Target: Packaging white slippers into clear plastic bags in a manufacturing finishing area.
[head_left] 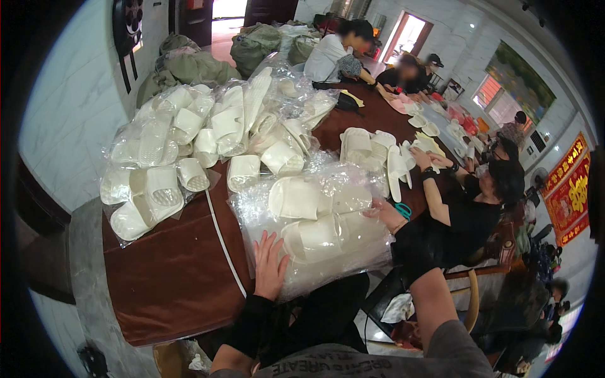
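Note:
A clear plastic bag (318, 271) lies before me at the table's near edge with a pair of cream slippers in it, the farther slipper (296, 198) and the nearer slipper (315, 239) side by side, toes to the left. My left hand (271, 263) rests open on the bag's left side, its fingers spread flat beside the nearer slipper's toe. At the right end, my right hand (386, 215) is closed around the heel end of the nearer slipper; plastic partly covers its fingertips.
Bagged slippers (151, 145) are heaped across the table's left and far side. Unbagged slippers (365, 148) stand beyond my right hand, near teal-handled scissors (402, 211). A co-worker in black (469, 208) handles pieces at the right; others sit farther along the brown table (170, 271).

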A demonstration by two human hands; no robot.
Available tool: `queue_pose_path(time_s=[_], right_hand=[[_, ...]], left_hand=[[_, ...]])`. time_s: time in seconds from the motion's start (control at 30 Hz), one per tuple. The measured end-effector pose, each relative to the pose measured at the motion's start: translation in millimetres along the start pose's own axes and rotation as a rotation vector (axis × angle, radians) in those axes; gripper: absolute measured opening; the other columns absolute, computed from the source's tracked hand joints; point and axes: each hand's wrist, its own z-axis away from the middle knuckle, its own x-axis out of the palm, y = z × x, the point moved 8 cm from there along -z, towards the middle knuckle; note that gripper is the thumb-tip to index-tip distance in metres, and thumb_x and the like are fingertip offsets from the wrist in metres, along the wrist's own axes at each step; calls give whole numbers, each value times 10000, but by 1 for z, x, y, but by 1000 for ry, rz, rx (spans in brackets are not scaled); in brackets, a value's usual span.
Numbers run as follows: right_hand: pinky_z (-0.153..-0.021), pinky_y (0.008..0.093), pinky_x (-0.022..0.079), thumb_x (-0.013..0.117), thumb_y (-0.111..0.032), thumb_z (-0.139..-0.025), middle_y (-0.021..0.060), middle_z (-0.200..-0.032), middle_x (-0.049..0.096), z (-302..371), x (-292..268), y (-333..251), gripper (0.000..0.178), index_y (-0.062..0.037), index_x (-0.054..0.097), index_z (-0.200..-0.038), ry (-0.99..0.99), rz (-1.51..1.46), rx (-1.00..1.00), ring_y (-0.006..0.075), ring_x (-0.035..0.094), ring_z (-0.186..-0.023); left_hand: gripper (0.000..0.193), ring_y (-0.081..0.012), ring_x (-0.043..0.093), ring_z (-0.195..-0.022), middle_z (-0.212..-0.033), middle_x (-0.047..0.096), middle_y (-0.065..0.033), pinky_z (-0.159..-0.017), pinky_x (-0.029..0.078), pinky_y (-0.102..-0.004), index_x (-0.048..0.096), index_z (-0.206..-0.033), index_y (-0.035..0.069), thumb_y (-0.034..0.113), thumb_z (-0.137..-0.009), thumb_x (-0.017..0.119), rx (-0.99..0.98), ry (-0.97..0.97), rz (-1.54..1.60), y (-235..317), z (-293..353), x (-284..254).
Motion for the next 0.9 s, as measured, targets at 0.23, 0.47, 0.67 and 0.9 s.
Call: queue_pose_path(time_s=[0.23, 0.47, 0.67, 0.9], right_hand=[[-907, 293, 432, 719, -105, -816, 65, -1136, 627, 24, -3, -5, 470, 30, 547, -1232, 42, -22, 28, 156, 573, -1009], [-882, 284, 455, 705, -83, -816, 61, -1106, 644, 18, 17, 2, 433, 16, 569, -1215, -24, -98, -15, 150, 599, -984], [-918, 302, 452, 689, -76, -832, 62, -1158, 612, 30, -21, -4, 509, -18, 497, -1300, -15, -12, -88, 148, 565, -1036], [-824, 299, 461, 730, -172, -814, 57, -1064, 628, 9, 4, 0, 461, -10, 556, -1208, -58, 184, -177, 133, 566, -950]], left_hand=[[208, -247, 571, -891, -925, 632, -73, -828, 395, -417, 623, -1012, 57, 158, -836, 667, -273, 8, -30, -10, 12, -32], [217, -204, 579, -653, -715, 612, -79, -639, 455, -329, 610, -941, 24, 95, -773, 727, -357, 8, 269, -25, 28, -26], [315, -234, 581, -873, -961, 605, -129, -784, 463, -339, 569, -1044, 13, 74, -773, 718, -441, -93, 211, -23, 41, -46], [513, -374, 201, -1413, -1502, 291, -163, -1122, 173, -554, 421, -1383, 70, 179, -901, 557, -6, -214, -213, 9, -25, -22]])
